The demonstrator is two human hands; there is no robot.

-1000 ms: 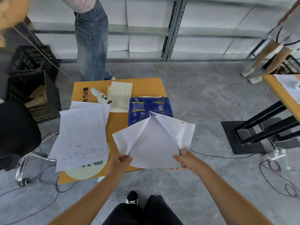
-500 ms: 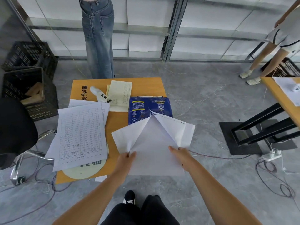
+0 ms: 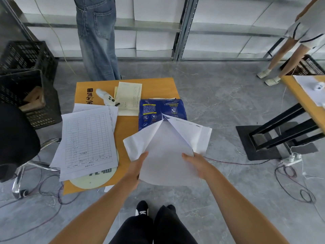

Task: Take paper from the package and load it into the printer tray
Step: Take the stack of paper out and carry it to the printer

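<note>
A blue paper package (image 3: 159, 112) lies on the right side of the small orange table (image 3: 154, 87), its near end torn open with white flaps spread to both sides. A stack of white paper (image 3: 167, 155) sticks out of that open end toward me, past the table edge. My left hand (image 3: 138, 166) grips the stack's left edge and my right hand (image 3: 197, 164) grips its right edge. No printer or tray is in view.
On the table lie a gridded form (image 3: 88, 141), a cream sheet (image 3: 130, 98), a white handheld device (image 3: 105, 98) and a round disc (image 3: 93, 178). Black crates (image 3: 26, 81) and a chair (image 3: 15, 138) stand left. Two people stand beyond; cables cross the floor.
Both hands have slid forward along the stack's sides, from its near corners to mid-edge. The stack now reaches further toward me. The person in jeans stepped right.
</note>
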